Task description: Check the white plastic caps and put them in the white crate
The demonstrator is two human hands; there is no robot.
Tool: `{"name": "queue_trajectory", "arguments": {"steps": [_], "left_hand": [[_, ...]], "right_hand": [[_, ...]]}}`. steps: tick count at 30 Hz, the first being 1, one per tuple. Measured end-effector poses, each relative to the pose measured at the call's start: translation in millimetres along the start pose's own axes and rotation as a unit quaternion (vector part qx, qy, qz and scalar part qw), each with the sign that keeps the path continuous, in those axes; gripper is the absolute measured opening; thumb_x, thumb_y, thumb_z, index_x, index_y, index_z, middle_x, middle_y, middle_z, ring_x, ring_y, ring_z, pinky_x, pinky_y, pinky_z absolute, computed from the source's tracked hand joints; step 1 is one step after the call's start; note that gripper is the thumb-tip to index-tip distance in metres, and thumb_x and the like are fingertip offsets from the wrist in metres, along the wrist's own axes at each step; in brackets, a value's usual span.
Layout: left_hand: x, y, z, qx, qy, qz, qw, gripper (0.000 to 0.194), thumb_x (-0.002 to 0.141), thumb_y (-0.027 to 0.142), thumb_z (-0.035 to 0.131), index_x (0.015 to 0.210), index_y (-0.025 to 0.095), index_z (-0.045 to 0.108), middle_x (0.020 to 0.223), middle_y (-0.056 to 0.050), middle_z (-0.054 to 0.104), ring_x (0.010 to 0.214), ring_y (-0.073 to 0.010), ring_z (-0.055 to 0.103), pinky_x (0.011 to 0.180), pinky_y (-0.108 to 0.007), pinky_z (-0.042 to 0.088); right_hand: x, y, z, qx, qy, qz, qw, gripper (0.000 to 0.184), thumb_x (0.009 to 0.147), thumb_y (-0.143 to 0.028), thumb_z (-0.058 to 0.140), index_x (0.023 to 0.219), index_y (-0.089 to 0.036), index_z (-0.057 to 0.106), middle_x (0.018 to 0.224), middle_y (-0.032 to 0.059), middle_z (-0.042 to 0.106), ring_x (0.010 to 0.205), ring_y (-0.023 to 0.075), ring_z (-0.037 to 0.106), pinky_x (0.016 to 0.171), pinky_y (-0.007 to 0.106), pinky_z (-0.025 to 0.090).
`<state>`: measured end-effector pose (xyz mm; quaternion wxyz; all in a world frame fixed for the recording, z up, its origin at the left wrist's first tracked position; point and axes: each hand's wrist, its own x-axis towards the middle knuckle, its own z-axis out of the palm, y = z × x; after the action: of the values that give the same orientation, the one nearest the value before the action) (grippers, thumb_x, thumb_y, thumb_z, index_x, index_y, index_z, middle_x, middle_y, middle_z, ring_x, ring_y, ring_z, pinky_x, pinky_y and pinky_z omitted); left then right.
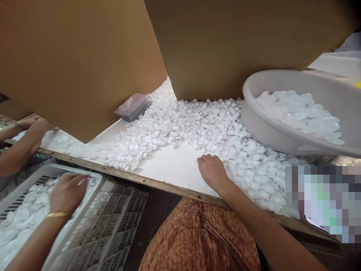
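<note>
My left hand (69,194), with a yellow bangle at the wrist, is over the near right corner of a white plastic crate (98,177) full of small white rounded plastic pieces (21,214). Motion blurs its fingers, so whether they grip anything is unclear. My right hand (213,171) rests on the white tabletop (172,165), its fingers curled under. A faint white shape shows by its fingertips, but what they hold is hidden. Loose white cup-like pieces (194,124) are heaped beyond and to the right of this hand.
Large cardboard sheets (239,45) stand behind the heap. A grey-white basin (267,124) of larger white pieces is at right. A clear plastic packet (134,106) lies left of centre. Another person's hands (34,128) are at far left. A wooden edge (160,184) borders the table; a pixelated patch covers the lower right.
</note>
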<state>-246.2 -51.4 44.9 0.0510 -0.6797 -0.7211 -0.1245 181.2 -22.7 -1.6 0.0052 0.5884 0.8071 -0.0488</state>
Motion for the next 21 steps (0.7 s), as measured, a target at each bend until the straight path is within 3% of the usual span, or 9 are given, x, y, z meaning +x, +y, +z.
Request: {"name": "queue_trajectory", "arguments": {"steps": [1,2,4,7,9,12,14,17,21], "left_hand": [[8,26,11.6,-0.010,0.025,0.029,0.999,0.024,0.082,0.035,0.043,0.073,0.025,0.062,0.080,-0.001,0.059,0.081,-0.0195,0.053,0.076,-0.032,0.044],[17,55,23.6,-0.035,0.011,0.076,0.996,0.025,0.084,0.035,0.042,0.081,0.024,0.064,0.089,-0.002,0.059,0.085,-0.0183,0.055,0.077,-0.030,0.044],[38,116,47.5,-0.086,-0.019,0.132,0.987,0.028,0.085,0.036,0.042,0.087,0.020,0.065,0.087,-0.005,0.060,0.076,-0.0157,0.057,0.071,-0.027,0.044],[66,192,80.1,-0.092,-0.101,0.126,0.983,0.031,0.083,0.043,0.047,0.083,0.018,0.065,0.078,-0.005,0.062,0.067,-0.0169,0.057,0.059,-0.027,0.042],[80,222,97.4,-0.068,-0.123,0.097,0.985,0.032,0.080,0.045,0.051,0.079,0.016,0.064,0.076,-0.007,0.063,0.068,-0.0202,0.058,0.056,-0.029,0.040],[93,237,110.0,-0.056,-0.124,0.085,0.987,0.024,0.080,0.035,0.051,0.073,0.015,0.062,0.076,-0.009,0.062,0.068,-0.0216,0.058,0.054,-0.029,0.039],[92,235,106.9,-0.061,-0.123,0.102,0.985,0.020,0.082,0.027,0.049,0.072,0.016,0.062,0.079,-0.008,0.061,0.069,-0.0197,0.058,0.057,-0.029,0.039],[76,232,90.4,-0.076,-0.119,0.164,0.976,0.015,0.082,0.023,0.050,0.075,0.017,0.062,0.083,-0.005,0.058,0.075,-0.0175,0.056,0.064,-0.028,0.041],[43,236,74.5,-0.084,-0.132,0.276,0.948,0.012,0.081,0.018,0.053,0.074,0.014,0.062,0.080,-0.006,0.057,0.075,-0.0167,0.054,0.065,-0.027,0.043]], "right_hand": [[3,-4,0,0.004,0.010,0.001,1.000,0.017,0.085,-0.012,0.044,0.086,-0.014,0.060,0.089,0.0118,0.059,0.089,0.0242,0.052,0.072,0.036,0.035],[6,-8,0,0.011,0.019,0.005,1.000,0.015,0.086,-0.018,0.046,0.087,-0.014,0.060,0.091,0.0118,0.059,0.090,0.0247,0.052,0.072,0.036,0.035],[11,-14,1,0.029,0.029,0.022,0.999,0.022,0.086,-0.034,0.050,0.090,-0.015,0.060,0.096,0.0113,0.058,0.093,0.0253,0.051,0.072,0.036,0.038],[18,-19,4,0.044,0.025,0.044,0.998,0.030,0.082,-0.041,0.055,0.095,-0.014,0.058,0.097,0.0114,0.058,0.093,0.0252,0.051,0.073,0.035,0.040],[21,-19,5,0.040,0.030,0.047,0.998,0.026,0.083,-0.035,0.054,0.095,-0.013,0.058,0.097,0.0126,0.059,0.093,0.0251,0.052,0.073,0.034,0.040],[23,-16,4,0.061,0.059,0.049,0.995,0.021,0.089,-0.024,0.041,0.093,-0.013,0.059,0.092,0.0123,0.061,0.087,0.0227,0.055,0.072,0.032,0.039],[24,-15,4,0.147,0.072,0.074,0.984,0.023,0.091,-0.021,0.036,0.100,-0.016,0.057,0.084,0.0076,0.063,0.079,0.0187,0.057,0.068,0.029,0.039],[28,-15,9,0.313,0.049,0.111,0.942,0.018,0.086,-0.021,0.045,0.100,-0.020,0.057,0.073,0.0000,0.063,0.069,0.0136,0.057,0.062,0.023,0.038],[34,-19,21,0.339,0.057,0.096,0.934,0.009,0.081,-0.017,0.053,0.079,-0.017,0.063,0.082,0.0024,0.061,0.073,0.0123,0.055,0.065,0.022,0.038]]}}
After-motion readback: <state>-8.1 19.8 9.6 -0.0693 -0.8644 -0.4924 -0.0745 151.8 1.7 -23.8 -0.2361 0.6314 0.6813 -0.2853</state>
